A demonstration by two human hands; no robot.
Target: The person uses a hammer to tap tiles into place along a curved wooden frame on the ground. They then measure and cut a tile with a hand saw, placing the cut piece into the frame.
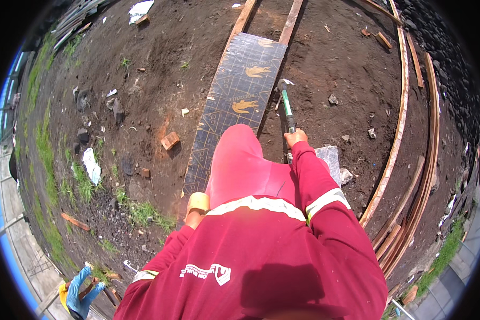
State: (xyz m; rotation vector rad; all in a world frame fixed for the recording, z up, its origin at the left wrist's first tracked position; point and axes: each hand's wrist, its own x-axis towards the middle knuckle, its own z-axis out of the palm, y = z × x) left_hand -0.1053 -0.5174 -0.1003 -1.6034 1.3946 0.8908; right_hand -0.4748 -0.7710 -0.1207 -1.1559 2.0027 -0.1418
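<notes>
My right hand (295, 137) is closed around the black grip of a hammer (287, 105) with a green and white handle. The hammer's head points away from me, above the soil just right of a long plywood panel (239, 80). That panel is dark and glossy, with gold prints and grid lines. It lies across two timber lengths (290, 21) at its far end, and my bent leg covers part of its near end. At my left hip, my left hand (194, 218) is closed on a tan, rounded block-like piece (198, 201); its exact kind is unclear.
Long timber boards (402, 106) lie on the soil at the right, beside dark stones (437, 37). A small panel offcut (329, 160) is by my right forearm. To the left are a wood block (170, 141), white scraps (91, 165) and grass. Another person (80, 293) is at the lower left.
</notes>
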